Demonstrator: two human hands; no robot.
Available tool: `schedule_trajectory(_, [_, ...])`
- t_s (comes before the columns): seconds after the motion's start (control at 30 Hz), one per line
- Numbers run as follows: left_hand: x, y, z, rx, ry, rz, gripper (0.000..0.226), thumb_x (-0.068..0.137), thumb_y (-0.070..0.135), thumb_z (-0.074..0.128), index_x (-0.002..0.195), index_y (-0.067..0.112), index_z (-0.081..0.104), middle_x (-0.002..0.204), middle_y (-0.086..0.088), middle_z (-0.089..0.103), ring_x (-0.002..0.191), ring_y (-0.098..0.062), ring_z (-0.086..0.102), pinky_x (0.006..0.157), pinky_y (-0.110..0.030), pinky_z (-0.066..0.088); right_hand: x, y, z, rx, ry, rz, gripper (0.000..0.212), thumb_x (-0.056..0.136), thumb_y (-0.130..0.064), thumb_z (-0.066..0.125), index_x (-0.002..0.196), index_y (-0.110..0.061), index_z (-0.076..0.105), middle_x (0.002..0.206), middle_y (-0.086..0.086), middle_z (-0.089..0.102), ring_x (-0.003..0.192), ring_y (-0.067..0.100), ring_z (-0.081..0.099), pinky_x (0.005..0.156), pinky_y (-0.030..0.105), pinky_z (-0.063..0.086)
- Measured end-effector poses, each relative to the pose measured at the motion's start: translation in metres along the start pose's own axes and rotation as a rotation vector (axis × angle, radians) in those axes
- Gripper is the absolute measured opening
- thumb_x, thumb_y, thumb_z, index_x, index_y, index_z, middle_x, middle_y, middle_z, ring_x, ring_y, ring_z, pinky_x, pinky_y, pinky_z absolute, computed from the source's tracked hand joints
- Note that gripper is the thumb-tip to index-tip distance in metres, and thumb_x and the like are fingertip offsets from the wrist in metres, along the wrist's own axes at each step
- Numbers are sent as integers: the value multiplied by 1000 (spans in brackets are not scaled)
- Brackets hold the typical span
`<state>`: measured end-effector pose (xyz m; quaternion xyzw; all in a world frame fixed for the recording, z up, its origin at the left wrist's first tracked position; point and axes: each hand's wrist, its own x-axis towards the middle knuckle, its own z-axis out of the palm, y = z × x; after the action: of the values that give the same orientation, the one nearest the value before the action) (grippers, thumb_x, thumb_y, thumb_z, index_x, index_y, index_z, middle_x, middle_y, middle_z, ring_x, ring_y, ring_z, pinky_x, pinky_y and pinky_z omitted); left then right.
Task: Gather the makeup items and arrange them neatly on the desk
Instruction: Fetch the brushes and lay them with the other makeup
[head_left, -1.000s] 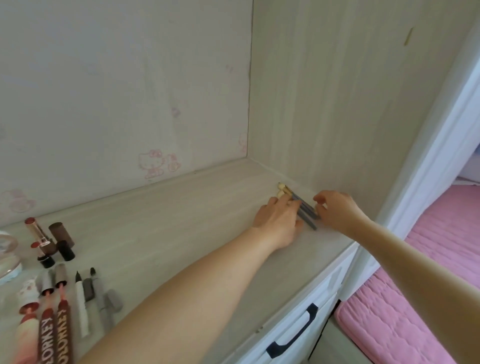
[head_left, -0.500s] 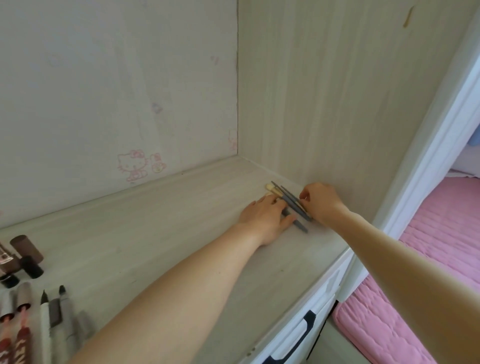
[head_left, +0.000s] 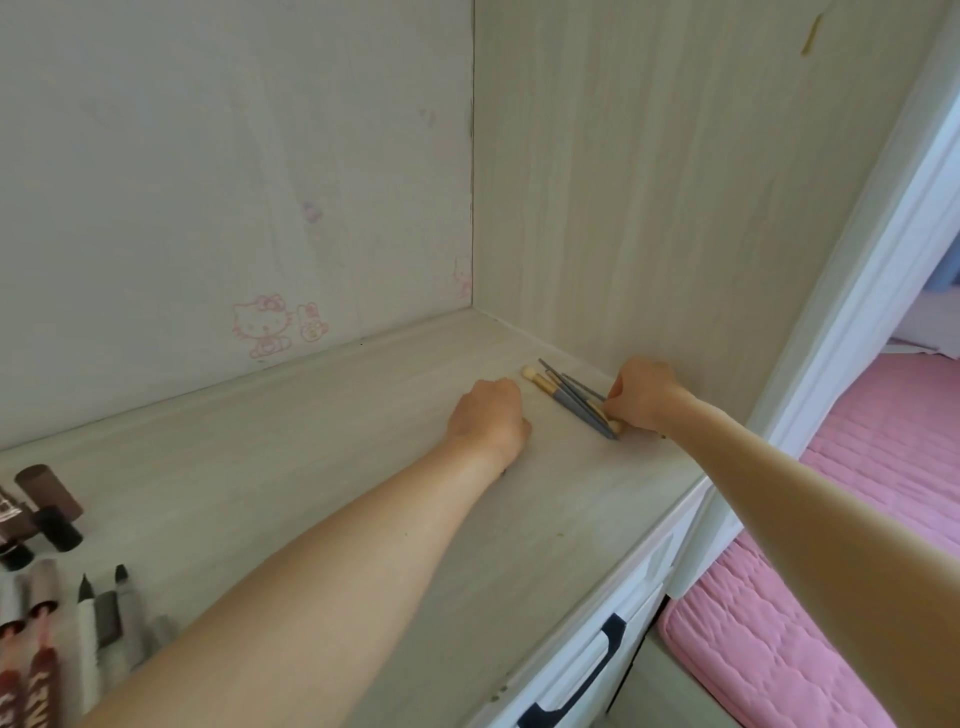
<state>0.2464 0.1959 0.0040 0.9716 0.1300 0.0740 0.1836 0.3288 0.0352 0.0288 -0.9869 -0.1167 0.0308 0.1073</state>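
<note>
Brushes (head_left: 574, 402) bunched at far right of desk (head_left: 322, 441), beside side panel. Right hand (head_left: 641, 395) pinches handle ends; left hand (head_left: 488, 415) curled shut, empty, just beside the bristles. Risk: loose bundle fans out, rolls off near edge. Half second ago left hand touched brushes; now apart.

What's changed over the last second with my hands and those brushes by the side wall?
The left hand has come off the brushes and now rests curled on the desk beside them, a gap between. The right hand stays at their near ends by the side wall. The brushes remain bunched in the same spot. The view has swung right, so the lipsticks and pens sit nearer the left edge.
</note>
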Motion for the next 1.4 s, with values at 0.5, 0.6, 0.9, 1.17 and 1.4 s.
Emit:
schedule_trajectory(0.5, [36,39,3,-519,-20,-298,31,89,29,56,112,10,59,118,-13,62,107,-32,61,74,-28,44,17,-7,2,268,-35,31,27,93,-30,55,81,-6,56,63,6,50,60,24,52,48,26,37])
schedule_trajectory(0.6, [38,41,13,-405,40,-314,33,86,32,60,113,15,60,120,-9,62,109,-30,60,80,-29,45,21,-12,8,239,-46,13,26,88,-29,62,74,-8,60,70,9,59,71,27,61,59,26,45])
schedule_trajectory(0.9, [39,35,4,-352,29,-336,40,74,43,65,107,21,60,113,-4,64,103,-25,63,72,-26,43,21,-8,8,157,-71,21,21,89,-25,59,80,-6,57,73,10,58,67,25,56,56,26,41])
schedule_trajectory(1.17, [40,51,14,-195,3,-281,31,78,41,65,102,22,60,111,-3,64,103,-24,62,69,-25,39,10,6,1,292,-64,59,22,89,-20,55,80,0,61,56,10,53,47,22,47,47,26,40])
schedule_trajectory(1.4, [36,42,7,-125,-48,-279,30,87,33,53,111,17,61,115,-6,64,106,-27,61,80,-29,45,8,1,-1,305,-110,90,35,94,-17,41,62,-5,50,41,7,48,41,20,43,34,17,28])
